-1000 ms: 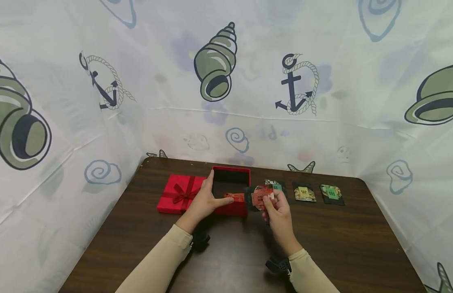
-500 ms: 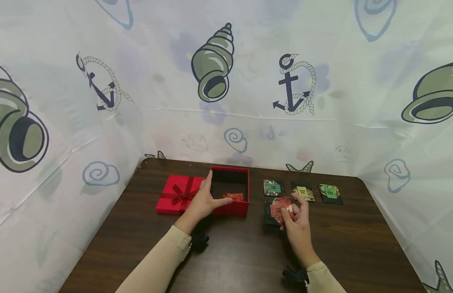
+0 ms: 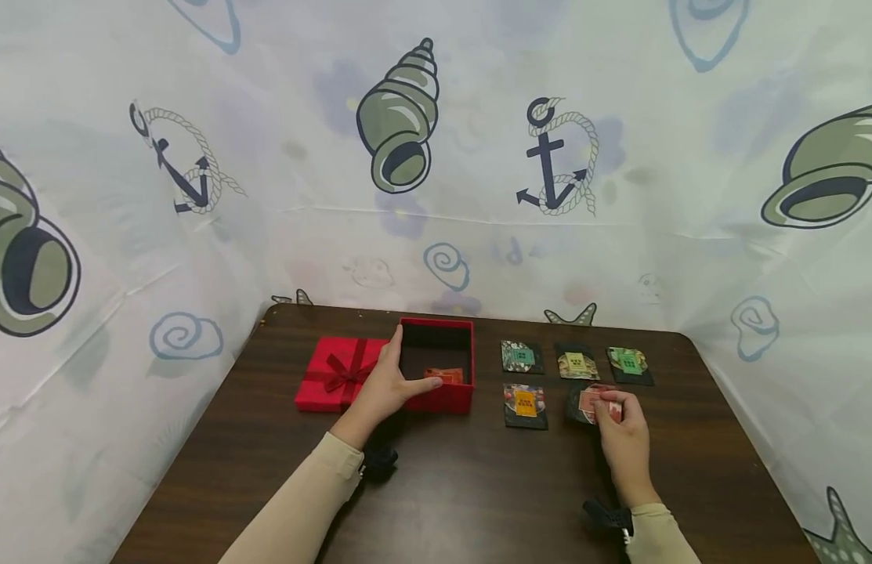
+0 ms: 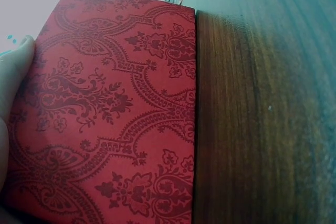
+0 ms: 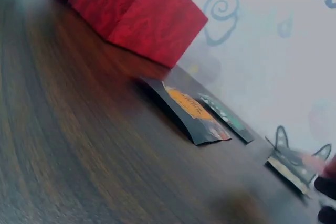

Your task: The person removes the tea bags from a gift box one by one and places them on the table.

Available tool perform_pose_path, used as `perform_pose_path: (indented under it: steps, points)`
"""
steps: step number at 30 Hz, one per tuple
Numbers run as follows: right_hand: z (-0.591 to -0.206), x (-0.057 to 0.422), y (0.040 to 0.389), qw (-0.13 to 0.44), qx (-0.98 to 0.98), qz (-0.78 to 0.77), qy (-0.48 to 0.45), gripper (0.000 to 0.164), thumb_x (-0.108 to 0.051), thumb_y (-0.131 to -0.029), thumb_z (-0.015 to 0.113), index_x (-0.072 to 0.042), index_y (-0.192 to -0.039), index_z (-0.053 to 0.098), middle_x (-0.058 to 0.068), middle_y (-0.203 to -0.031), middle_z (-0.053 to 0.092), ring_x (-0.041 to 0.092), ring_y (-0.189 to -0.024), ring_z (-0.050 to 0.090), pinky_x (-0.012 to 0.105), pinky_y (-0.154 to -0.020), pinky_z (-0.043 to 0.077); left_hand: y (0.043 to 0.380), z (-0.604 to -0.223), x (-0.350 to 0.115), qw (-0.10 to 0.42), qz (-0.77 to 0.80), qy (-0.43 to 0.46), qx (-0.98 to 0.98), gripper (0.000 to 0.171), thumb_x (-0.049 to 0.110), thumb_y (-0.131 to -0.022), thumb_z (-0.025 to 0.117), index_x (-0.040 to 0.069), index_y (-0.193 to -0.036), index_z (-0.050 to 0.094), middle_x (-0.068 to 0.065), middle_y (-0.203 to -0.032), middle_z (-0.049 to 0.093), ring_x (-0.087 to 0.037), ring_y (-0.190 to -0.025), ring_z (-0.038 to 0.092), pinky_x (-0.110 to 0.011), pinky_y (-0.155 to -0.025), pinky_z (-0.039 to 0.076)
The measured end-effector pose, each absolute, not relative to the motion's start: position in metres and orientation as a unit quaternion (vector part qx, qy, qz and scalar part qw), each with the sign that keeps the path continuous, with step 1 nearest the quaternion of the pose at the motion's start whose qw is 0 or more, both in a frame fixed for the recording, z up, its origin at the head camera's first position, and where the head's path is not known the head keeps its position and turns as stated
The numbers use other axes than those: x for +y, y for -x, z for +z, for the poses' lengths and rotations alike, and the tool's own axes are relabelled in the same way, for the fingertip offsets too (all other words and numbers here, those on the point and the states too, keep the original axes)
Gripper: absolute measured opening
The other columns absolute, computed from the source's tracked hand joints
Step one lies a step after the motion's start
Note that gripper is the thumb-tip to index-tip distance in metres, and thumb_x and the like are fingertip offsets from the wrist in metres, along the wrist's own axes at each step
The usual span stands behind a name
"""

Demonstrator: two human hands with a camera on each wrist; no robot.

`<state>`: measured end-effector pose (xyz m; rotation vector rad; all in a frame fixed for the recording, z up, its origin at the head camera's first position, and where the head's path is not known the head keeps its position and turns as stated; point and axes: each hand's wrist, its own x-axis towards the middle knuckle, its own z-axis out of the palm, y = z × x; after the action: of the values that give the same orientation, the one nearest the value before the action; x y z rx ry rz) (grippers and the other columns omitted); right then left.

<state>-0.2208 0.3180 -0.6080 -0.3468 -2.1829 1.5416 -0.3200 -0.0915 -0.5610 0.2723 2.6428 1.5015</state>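
My left hand [image 3: 386, 385] holds the front left corner of an open red gift box [image 3: 443, 401], its thumb lying along the front rim. A small packet with an orange-red label [image 3: 446, 375] lies inside the dark box. My right hand [image 3: 627, 439] pinches a black packet with a red label [image 3: 587, 398] low over the table; whether it touches the wood is unclear. To its left lies a packet with an orange label [image 3: 526, 404]. In the left wrist view the patterned box wall [image 4: 115, 103] fills the middle.
Behind these, packets with teal [image 3: 522, 357], yellow [image 3: 577, 362] and green labels [image 3: 629, 363] form a row. The red lid [image 3: 337, 376] with a ribbon bow lies left of the box. A patterned cloth [image 3: 478, 258] hangs behind the table [image 3: 464, 486].
My right hand has moved from beside the box to the right. The orange-labelled packet now lies on the table, while the red-labelled one stays in my fingers. My left hand stays on the box.
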Motion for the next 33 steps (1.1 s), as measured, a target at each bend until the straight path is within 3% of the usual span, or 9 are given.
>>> perform_pose_path:
  steps: [3, 9, 12, 15, 19, 26, 33]
  points:
    - [-0.61, 0.3204, 0.2226, 0.199, -0.799, 0.548, 0.147, 0.03, -0.02, -0.11, 0.068, 0.001, -0.13, 0.064, 0.019, -0.136, 0.066, -0.002, -0.093, 0.055, 0.012, -0.071, 0.048, 0.3208, -0.5608, -0.0918, 0.044, 0.491, -0.091, 0.865, 0.139, 0.066, -0.078, 0.092, 0.028, -0.177, 0.002, -0.014, -0.181, 0.019, -0.043, -0.163, 0.03, -0.071, -0.123, 0.04]
    - [-0.6134, 0.3191, 0.2272, 0.173, -0.85, 0.478, 0.14, 0.024, -0.019, -0.108, 0.071, -0.003, -0.126, 0.067, 0.02, -0.13, 0.073, 0.004, -0.095, 0.057, 0.015, -0.074, 0.045, 0.3221, -0.5614, -0.0927, 0.045, 0.491, -0.095, 0.865, 0.138, 0.065, -0.08, 0.091, 0.029, -0.177, 0.0, -0.014, -0.183, 0.015, -0.045, -0.165, 0.025, -0.073, -0.124, 0.037]
    - [-0.6128, 0.3182, 0.2294, 0.155, -0.871, 0.444, 0.146, 0.026, -0.021, -0.108, 0.071, -0.005, -0.128, 0.066, 0.021, -0.126, 0.073, 0.019, -0.102, 0.06, 0.026, -0.078, 0.046, 0.3217, -0.5602, -0.0929, 0.042, 0.487, -0.093, 0.867, 0.137, 0.064, -0.08, 0.091, 0.029, -0.177, 0.0, -0.014, -0.183, 0.015, -0.045, -0.165, 0.026, -0.073, -0.123, 0.038]
    - [-0.6115, 0.3177, 0.2299, 0.132, -0.881, 0.428, 0.151, 0.035, -0.022, -0.107, 0.072, -0.005, -0.136, 0.062, 0.025, -0.128, 0.07, 0.036, -0.112, 0.056, 0.044, -0.086, 0.047, 0.321, -0.5589, -0.0929, 0.041, 0.486, -0.091, 0.868, 0.136, 0.061, -0.082, 0.091, 0.027, -0.178, 0.001, -0.015, -0.182, 0.016, -0.046, -0.165, 0.028, -0.073, -0.123, 0.038]
    - [-0.6081, 0.3177, 0.2298, 0.128, -0.888, 0.416, 0.147, 0.047, -0.02, -0.103, 0.075, -0.006, -0.145, 0.057, 0.029, -0.137, 0.067, 0.043, -0.124, 0.049, 0.058, -0.097, 0.041, 0.3209, -0.5591, -0.093, 0.041, 0.487, -0.09, 0.868, 0.137, 0.063, -0.081, 0.091, 0.028, -0.177, 0.001, -0.014, -0.182, 0.016, -0.045, -0.165, 0.028, -0.073, -0.123, 0.038]
    - [-0.6052, 0.3189, 0.2291, 0.131, -0.913, 0.372, 0.106, 0.055, -0.011, -0.099, 0.076, -0.002, -0.149, 0.056, 0.033, -0.142, 0.061, 0.048, -0.118, 0.047, 0.065, -0.101, 0.031, 0.3229, -0.5613, -0.0922, 0.038, 0.485, -0.095, 0.869, 0.139, 0.069, -0.078, 0.09, 0.028, -0.178, 0.001, -0.014, -0.182, 0.016, -0.045, -0.164, 0.028, -0.073, -0.123, 0.038]
    - [-0.6092, 0.3192, 0.2289, 0.114, -0.926, 0.344, 0.102, 0.052, -0.021, -0.1, 0.076, -0.007, -0.147, 0.06, 0.032, -0.14, 0.051, 0.051, -0.122, 0.041, 0.068, -0.102, 0.029, 0.3216, -0.5609, -0.0922, 0.04, 0.482, -0.096, 0.87, 0.14, 0.069, -0.078, 0.09, 0.031, -0.177, 0.0, -0.014, -0.183, 0.014, -0.045, -0.165, 0.026, -0.073, -0.124, 0.036]
